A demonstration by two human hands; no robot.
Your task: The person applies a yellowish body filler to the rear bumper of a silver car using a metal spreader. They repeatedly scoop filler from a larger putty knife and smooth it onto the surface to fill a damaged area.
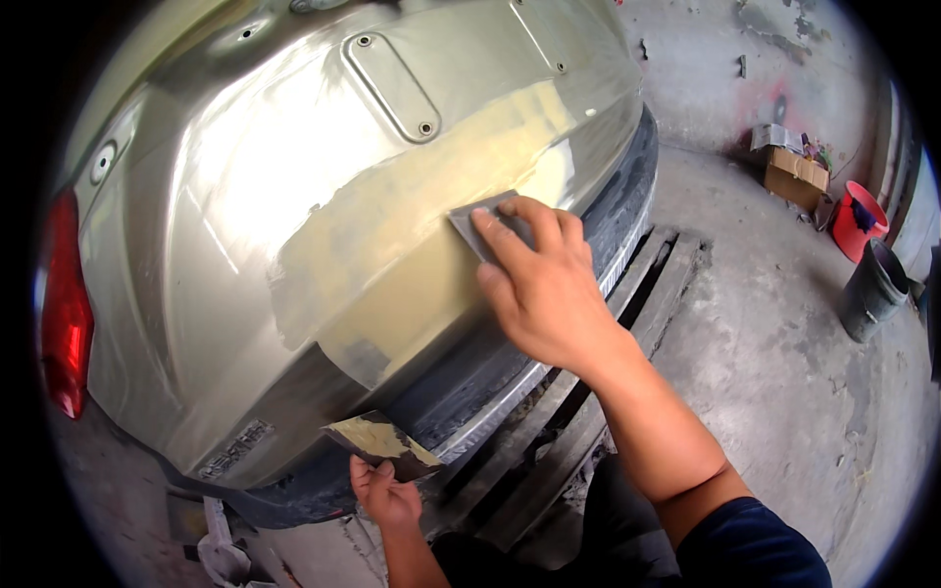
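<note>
My right hand (537,260) presses a flat grey putty spreader (466,223) against a car's rear panel (235,196), fingers lying over its face. Under and around it lies a wide patch of pale yellow body filler (392,284), with grey smudges and a ragged left edge. Lower down, my left hand (387,492) grips a thin dark putty board (392,443) by its lower edge. Yellow filler covers much of that board's upper face. It is held tilted, close to the dark bumper (441,402).
A red tail light (67,304) sits at the far left. Slatted wooden boards (559,441) lie along the floor below the bumper. Near the right wall stand a cardboard box (796,178), a red bucket (860,220) and a dark bucket (872,291).
</note>
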